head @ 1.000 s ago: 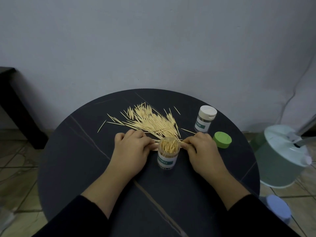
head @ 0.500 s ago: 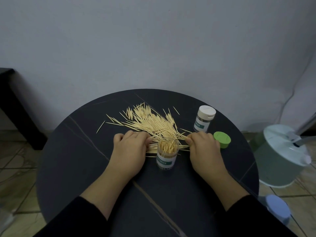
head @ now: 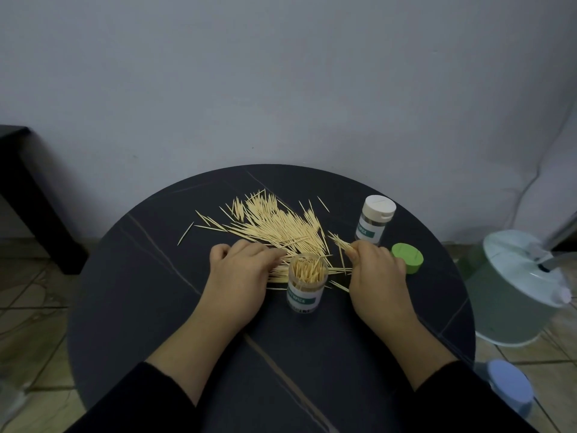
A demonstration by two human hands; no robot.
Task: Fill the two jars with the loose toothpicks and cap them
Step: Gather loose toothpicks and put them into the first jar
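Two hands flank the part-filled open jar [head: 307, 281] on the table [head: 150, 295], for short trips I'd say: right hand [head: 376, 273] pinches a small bundle [head: 338, 240], left hand [head: 239, 271] lies on the toothpick pile [head: 274, 223], its grip hidden from me, green cap [head: 407, 257] handy beside.

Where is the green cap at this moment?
Head view: the green cap lies on the right side of the table, just right of the right hand that pinches toothpicks, and nearer the camera than the white-capped jar.

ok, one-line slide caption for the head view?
Right hand pinches a toothpick bundle beside the open jar, left hand rests on loose toothpicks; white-capped jar and green lid nearby.
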